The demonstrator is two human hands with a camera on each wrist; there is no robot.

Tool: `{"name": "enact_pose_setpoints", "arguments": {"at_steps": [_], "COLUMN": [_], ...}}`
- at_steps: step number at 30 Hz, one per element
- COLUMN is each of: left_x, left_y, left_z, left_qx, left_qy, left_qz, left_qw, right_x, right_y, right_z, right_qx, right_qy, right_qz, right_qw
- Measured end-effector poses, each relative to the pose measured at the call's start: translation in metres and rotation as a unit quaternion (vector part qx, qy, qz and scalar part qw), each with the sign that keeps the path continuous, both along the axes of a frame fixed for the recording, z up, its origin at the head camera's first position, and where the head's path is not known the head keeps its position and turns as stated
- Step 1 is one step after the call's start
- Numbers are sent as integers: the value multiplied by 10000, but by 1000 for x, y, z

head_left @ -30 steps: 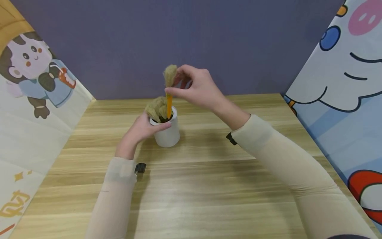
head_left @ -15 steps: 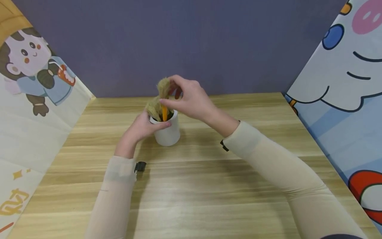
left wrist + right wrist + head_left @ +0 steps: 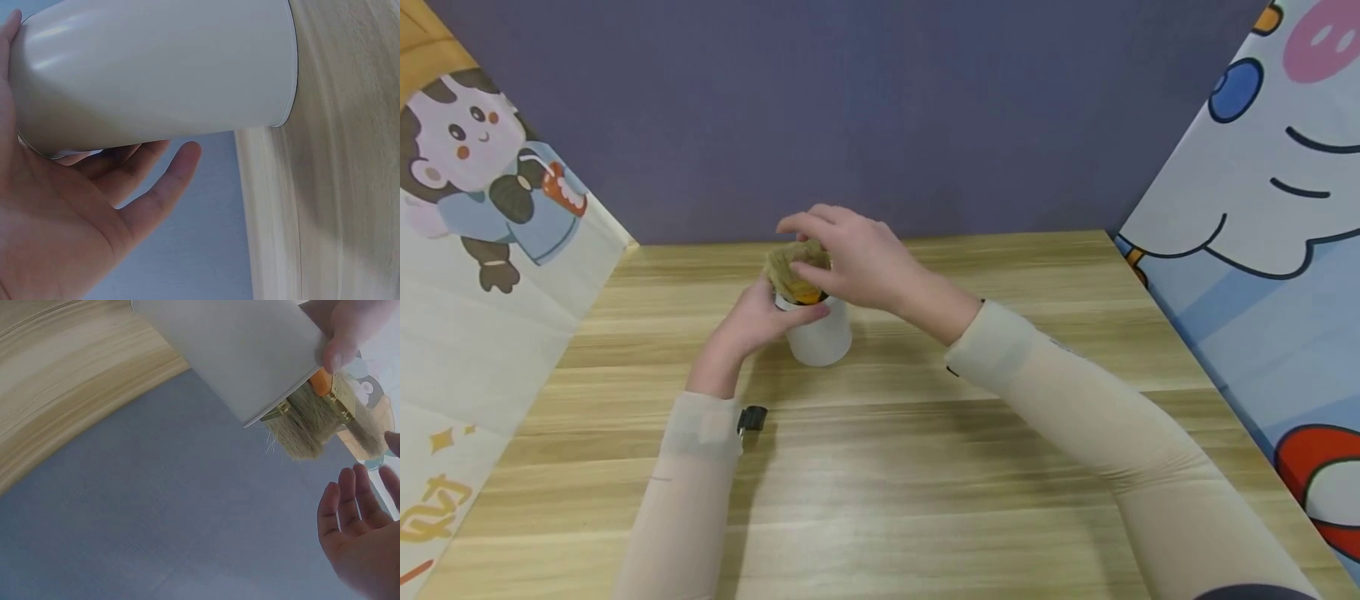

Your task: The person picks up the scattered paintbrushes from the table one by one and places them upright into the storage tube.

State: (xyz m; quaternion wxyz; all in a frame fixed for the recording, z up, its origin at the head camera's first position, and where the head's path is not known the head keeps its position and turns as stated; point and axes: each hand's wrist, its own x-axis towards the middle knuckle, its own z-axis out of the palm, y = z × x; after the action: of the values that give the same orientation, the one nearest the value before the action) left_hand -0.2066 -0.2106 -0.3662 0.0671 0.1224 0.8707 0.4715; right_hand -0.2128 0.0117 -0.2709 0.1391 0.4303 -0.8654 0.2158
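A white cylindrical container (image 3: 822, 340) stands upright on the table, with several paintbrushes (image 3: 786, 275) in it, bristles up. My left hand (image 3: 751, 323) grips it at the rim, thumb along the near side and the other fingers round the back. One paintbrush (image 3: 342, 405) with an orange handle leans at the rim; most of its handle is hidden inside. Close above the bristles is my right hand (image 3: 861, 262), its thumb overlapping them in the head view. In the right wrist view its fingers (image 3: 349, 500) are loosely spread, with nothing between them.
The wooden table (image 3: 880, 500) runs back to a dark purple-grey panel (image 3: 880, 117). Cartoon-printed panels flank it on the left (image 3: 497, 192) and right (image 3: 1247, 242). A small black piece (image 3: 753, 418) sits at the left cuff.
My right hand has lowered the orange-handled paintbrush into the container and let go of it, moving down and left. My left hand has stayed on the container.
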Motion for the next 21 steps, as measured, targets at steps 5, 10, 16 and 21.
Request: {"name": "enact_pose_setpoints", "arguments": {"at_steps": [5,10,16,21], "left_x": [-1,-3,-3,-2], "left_y": [-1,-2,-3,-2], "left_z": [-1,0,-2,-2], "left_qx": [-111,-34,-16,75], "left_qy": [18,120,159,259], "left_qz": [-24,-77,-105,-162], "left_qw": [9999,9999,9998,9995], "right_x": [0,-4,-10,-14], "right_y": [-2,-5,-4,-2], "right_z": [-3,-4,-13,-23], "right_qx": [267,478,204,46], "right_qy": [38,355,728,1191], "right_qz": [215,311,502,564], "right_qw": [9994,9977,9959,9913]}}
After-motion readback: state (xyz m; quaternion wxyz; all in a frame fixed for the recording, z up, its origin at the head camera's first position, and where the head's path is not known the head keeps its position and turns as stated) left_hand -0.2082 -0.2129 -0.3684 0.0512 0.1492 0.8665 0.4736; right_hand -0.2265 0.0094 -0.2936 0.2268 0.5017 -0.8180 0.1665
